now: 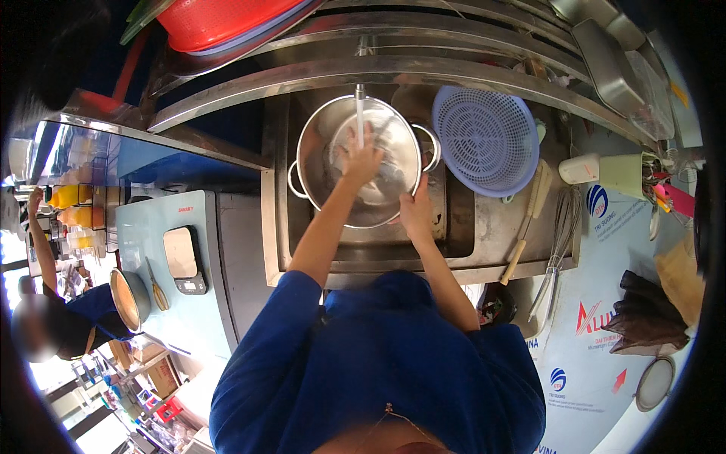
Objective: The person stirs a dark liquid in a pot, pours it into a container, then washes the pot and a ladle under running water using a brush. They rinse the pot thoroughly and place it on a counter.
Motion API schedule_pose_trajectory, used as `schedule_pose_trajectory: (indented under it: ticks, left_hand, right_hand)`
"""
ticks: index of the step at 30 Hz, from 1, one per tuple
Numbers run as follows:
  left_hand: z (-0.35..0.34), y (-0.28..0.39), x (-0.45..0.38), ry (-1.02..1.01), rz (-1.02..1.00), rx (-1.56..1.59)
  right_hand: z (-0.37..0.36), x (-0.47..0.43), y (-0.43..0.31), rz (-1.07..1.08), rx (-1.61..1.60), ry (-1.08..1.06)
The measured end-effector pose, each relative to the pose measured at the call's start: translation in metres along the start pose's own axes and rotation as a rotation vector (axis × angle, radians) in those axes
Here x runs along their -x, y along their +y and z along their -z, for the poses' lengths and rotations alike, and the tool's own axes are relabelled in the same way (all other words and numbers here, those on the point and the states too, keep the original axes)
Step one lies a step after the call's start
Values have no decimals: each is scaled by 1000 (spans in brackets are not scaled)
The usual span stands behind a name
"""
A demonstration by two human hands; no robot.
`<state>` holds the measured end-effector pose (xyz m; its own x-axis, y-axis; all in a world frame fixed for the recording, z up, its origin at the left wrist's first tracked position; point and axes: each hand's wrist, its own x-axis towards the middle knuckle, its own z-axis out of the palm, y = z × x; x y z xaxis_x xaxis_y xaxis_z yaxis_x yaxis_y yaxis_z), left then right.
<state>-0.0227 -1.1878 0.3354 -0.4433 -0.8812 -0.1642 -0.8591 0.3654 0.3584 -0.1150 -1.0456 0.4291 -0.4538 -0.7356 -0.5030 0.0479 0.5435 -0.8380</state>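
Note:
A two-handled stainless steel pot [326,136] stands in the metal sink [368,249], below a faucet [359,91] whose water runs down into it. My left hand [362,159] is inside the pot with fingers spread, under the stream and near the pot's bottom. At the pot's lower right rim, below the right handle, my right hand [417,210] grips the edge; some of its fingers are hidden behind the wall. A purple plastic colander [485,139] leans tilted just right of the pot.
A long-handled brush [527,221] and a wire whisk [561,227] lie on the drainboard at right. Metal shelf rails [397,65] cross above the sink. Left are a freezer lid [147,227] with a kitchen scale [184,255], a metal bowl [127,298] and another person [74,329].

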Motion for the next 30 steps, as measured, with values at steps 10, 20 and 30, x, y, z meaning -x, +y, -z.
schedule_pose_trajectory:
  ticks: [10,20,30]
  left_hand:
    - [21,8,58,-755,-668,-36]
    - [23,-82,46,-50,-311,-1016]
    - [13,-25,132,-298,-114,293]
  right_hand:
    - [14,-11,2,136,-238,115]
    - [8,3,-11,348,283,193]
    - [-38,-42,44,386,93,241]
